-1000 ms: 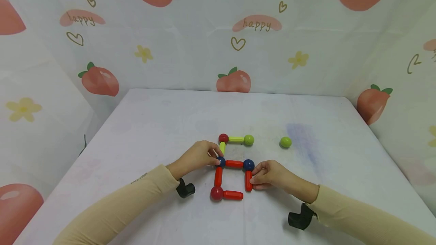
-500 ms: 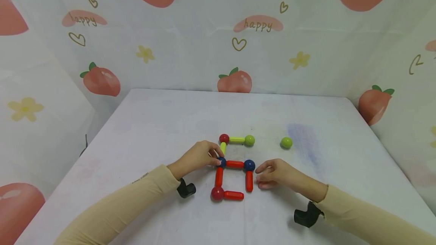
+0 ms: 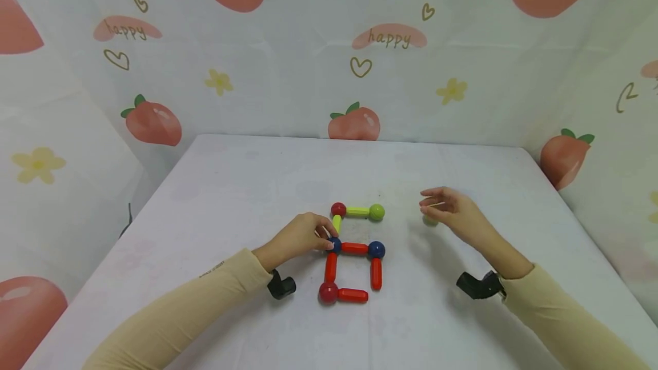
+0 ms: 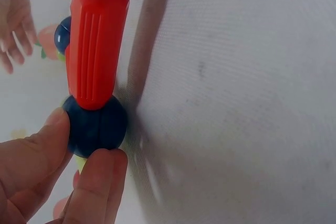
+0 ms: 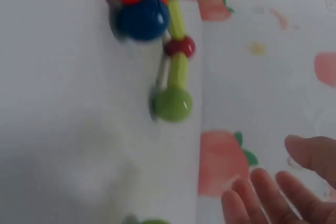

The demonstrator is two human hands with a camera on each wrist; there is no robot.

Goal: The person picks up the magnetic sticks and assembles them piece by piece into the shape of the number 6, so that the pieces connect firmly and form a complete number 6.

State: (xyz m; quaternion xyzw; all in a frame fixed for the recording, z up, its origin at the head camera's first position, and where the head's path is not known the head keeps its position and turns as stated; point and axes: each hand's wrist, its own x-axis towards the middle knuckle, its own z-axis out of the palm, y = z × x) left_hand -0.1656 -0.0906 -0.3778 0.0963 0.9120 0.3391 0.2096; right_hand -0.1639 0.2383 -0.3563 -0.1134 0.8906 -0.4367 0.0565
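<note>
My left hand [image 3: 303,234] pinches a blue ball [image 4: 97,127] between thumb and fingers, at the left corner of a ball-and-rod figure lying on the table. From that ball a red rod [image 3: 354,249] runs to a second blue ball [image 3: 377,250], and another red rod [image 3: 330,268] runs down to a red ball [image 3: 328,292]. A yellow-green rod [image 3: 336,224] leads up to a smaller red ball [image 3: 338,209]. My right hand [image 3: 457,214], fingers loosely extended and holding nothing, hovers over a loose green ball [image 3: 430,221], which it partly hides.
At the figure's far end, a yellow-green rod [image 3: 357,211] joins a green ball [image 3: 377,212]. Two red rods, one upright [image 3: 376,274] and one level [image 3: 352,296], have free ends apart at the lower right corner. A printed cloth [image 3: 288,84] hangs behind the white table [image 3: 247,324].
My right hand has let go of the red rod on the right side and moved away, up and right, to above the loose green ball. The left hand has stayed on its blue ball.
</note>
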